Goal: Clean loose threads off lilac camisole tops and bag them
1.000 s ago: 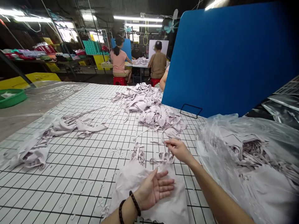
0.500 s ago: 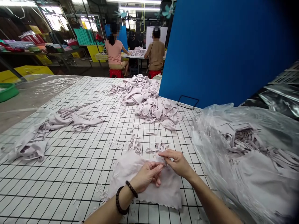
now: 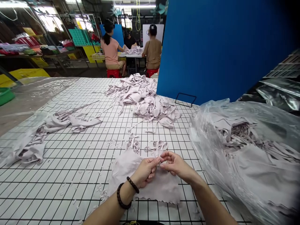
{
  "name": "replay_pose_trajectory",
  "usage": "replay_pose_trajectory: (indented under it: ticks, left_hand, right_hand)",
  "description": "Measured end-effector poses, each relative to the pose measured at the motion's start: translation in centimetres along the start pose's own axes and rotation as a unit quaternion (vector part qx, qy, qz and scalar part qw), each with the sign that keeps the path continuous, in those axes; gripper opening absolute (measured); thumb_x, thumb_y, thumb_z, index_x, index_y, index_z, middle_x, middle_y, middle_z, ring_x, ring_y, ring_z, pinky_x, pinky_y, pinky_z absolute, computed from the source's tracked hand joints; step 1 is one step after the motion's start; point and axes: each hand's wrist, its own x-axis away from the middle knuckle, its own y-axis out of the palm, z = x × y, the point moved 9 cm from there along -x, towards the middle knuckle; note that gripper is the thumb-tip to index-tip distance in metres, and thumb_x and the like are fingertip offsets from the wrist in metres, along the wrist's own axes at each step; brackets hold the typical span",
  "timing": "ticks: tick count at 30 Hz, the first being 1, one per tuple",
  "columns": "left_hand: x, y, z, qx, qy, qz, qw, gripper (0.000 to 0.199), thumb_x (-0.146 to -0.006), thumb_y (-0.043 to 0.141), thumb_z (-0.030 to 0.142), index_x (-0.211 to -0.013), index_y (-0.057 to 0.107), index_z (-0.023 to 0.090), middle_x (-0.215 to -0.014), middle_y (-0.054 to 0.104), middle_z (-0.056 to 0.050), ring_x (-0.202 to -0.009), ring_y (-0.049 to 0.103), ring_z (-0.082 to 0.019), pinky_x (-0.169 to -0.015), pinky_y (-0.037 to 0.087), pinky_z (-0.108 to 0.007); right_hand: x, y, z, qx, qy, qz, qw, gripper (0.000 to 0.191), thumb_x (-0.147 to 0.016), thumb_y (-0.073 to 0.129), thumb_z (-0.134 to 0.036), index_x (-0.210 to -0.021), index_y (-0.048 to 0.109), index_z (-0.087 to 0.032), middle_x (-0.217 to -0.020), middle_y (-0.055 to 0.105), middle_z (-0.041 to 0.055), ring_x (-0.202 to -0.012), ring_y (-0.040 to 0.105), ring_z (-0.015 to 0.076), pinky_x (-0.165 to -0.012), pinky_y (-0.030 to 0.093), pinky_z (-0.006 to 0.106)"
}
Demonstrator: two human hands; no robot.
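L hand (image 3: 147,172) is curled, thumb and forefinger stretched fwd to meet my R hand (image 3: 175,165), whose fingers are bent w/ a narrow gap to the thumb. Tips of both come together; can't tell if a bit of cloth is pinched there. My 2 forearms (image 3: 208,200) slant inward from the near side of the table (image 3: 53,187). 2 dark beaded bracelets (image 3: 132,185) on the L arm.

1 pale lilac garment (image 3: 164,192) under my hands, flat, toward the table's near edge, wavy hem my way; can't tell if more layers lie beneath. 2 strap bundles (image 3: 134,145) at its far end. 1 big heap (image 3: 138,94) of like cloth toward the far edge, tangled, pcs uncountable. 1 smaller bunch (image 3: 57,122) toward the L edge. Scraps (image 3: 101,190): too many to count, mostly L of the garment. 1 clear bag (image 3: 202,134) w/ more cloth, R side; 1 blue board (image 3: 203,47) behind it, 1 black wire frame (image 3: 185,94) by its foot. Past the far edge: 3 ppl (image 3: 110,51), 2 red stools (image 3: 113,73).
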Motion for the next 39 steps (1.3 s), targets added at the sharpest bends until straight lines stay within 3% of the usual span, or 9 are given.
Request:
replay_pose_trajectory:
  ticks: [3,6,8,11,14,18,23,34,39]
  left_hand:
    - [-0.1,0.0,0.3,-0.06,0.012,0.015,0.998,0.044,-0.076,0.056,0.06,-0.084,0.056,0.017,-0.046,0.03,0.011,-0.031,0.02,-0.003,-0.034,0.01,-0.02]
    - [0.7,-0.8,2.0,-0.214,0.1,0.076,0.969,0.044,-0.083,0.046,0.058,-0.079,0.059,0.016,-0.051,0.039,0.006,-0.041,0.037,-0.007,-0.042,0.028,-0.022]
    - [2.2,-1.6,3.8,-0.349,0.191,0.16,0.903,0.036,-0.086,0.047,0.051,-0.086,0.061,0.017,-0.069,0.053,0.0,-0.065,0.052,-0.013,-0.061,0.041,-0.026]
    - [4.2,-2.1,4.7,-0.515,0.243,0.261,0.78,0.025,-0.081,0.057,0.04,-0.098,0.061,0.022,-0.095,0.055,-0.005,-0.092,0.051,-0.021,-0.08,0.041,-0.034]
    - [4.2,-2.1,3.9,-0.586,0.225,0.272,0.729,0.022,-0.077,0.063,0.036,-0.095,0.06,0.023,-0.096,0.052,-0.004,-0.093,0.049,-0.022,-0.079,0.041,-0.034]
    - [3.7,-2.2,3.7,-0.591,0.224,0.273,0.725,0.019,-0.077,0.065,0.037,-0.09,0.06,0.023,-0.094,0.052,-0.003,-0.091,0.048,-0.021,-0.078,0.039,-0.033]
    - [3.3,-2.6,4.0,-0.556,0.235,0.267,0.751,0.019,-0.081,0.06,0.041,-0.089,0.063,0.025,-0.091,0.054,-0.003,-0.089,0.048,-0.021,-0.078,0.038,-0.033]
    - [3.2,-2.7,4.2,-0.526,0.241,0.246,0.777,0.019,-0.085,0.055,0.041,-0.085,0.066,0.026,-0.088,0.058,-0.002,-0.089,0.048,-0.02,-0.079,0.035,-0.034]
    - [3.3,-2.7,4.1,-0.533,0.243,0.24,0.774,0.018,-0.086,0.055,0.039,-0.083,0.066,0.025,-0.088,0.057,-0.002,-0.089,0.048,-0.02,-0.079,0.036,-0.034]
  right_hand:
    - [-0.6,0.6,0.9,-0.055,0.018,-0.023,0.998,0.043,-0.055,0.082,-0.026,-0.091,0.061,-0.014,-0.078,0.066,0.0013,-0.062,0.057,0.0096,-0.058,0.044,0.022]
    - [-1.4,0.1,1.8,-0.04,0.033,-0.014,0.999,0.038,-0.053,0.082,-0.027,-0.084,0.066,-0.012,-0.07,0.066,0.0016,-0.065,0.06,0.0129,-0.067,0.046,0.027]
    - [-1.7,-0.6,2.0,-0.008,0.038,0.009,0.999,0.034,-0.055,0.081,-0.029,-0.081,0.068,-0.012,-0.065,0.063,0.0001,-0.06,0.057,0.0117,-0.061,0.045,0.026]
    - [-1.8,-1.0,2.0,0.0,0.036,0.033,0.999,0.029,-0.059,0.078,-0.033,-0.075,0.066,-0.012,-0.06,0.059,-0.0024,-0.051,0.05,0.0084,-0.054,0.042,0.024]
    - [-2.0,-0.1,2.0,-0.034,0.025,0.032,0.999,0.03,-0.061,0.077,-0.036,-0.073,0.061,-0.013,-0.062,0.057,-0.0029,-0.053,0.052,0.0089,-0.058,0.045,0.025]
    - [-2.3,1.0,2.1,-0.004,-0.002,0.047,0.999,0.028,-0.067,0.072,-0.038,-0.075,0.057,-0.015,-0.065,0.057,-0.0022,-0.058,0.056,0.0121,-0.058,0.045,0.026]
    - [-2.1,1.5,1.5,0.089,-0.064,0.062,0.992,0.019,-0.076,0.065,-0.035,-0.079,0.06,-0.016,-0.074,0.061,0.0011,-0.068,0.057,0.0137,-0.064,0.045,0.025]
    - [-2.0,0.8,1.8,0.137,-0.068,0.075,0.985,0.019,-0.077,0.063,-0.035,-0.078,0.056,-0.017,-0.072,0.058,0.0006,-0.065,0.053,0.0138,-0.062,0.043,0.025]
    - [0.1,1.5,-2.9,0.315,-0.16,0.107,0.929,0.016,-0.084,0.049,-0.025,-0.099,0.053,-0.02,-0.097,0.059,0.0053,-0.064,0.048,0.0127,-0.064,0.043,0.027]
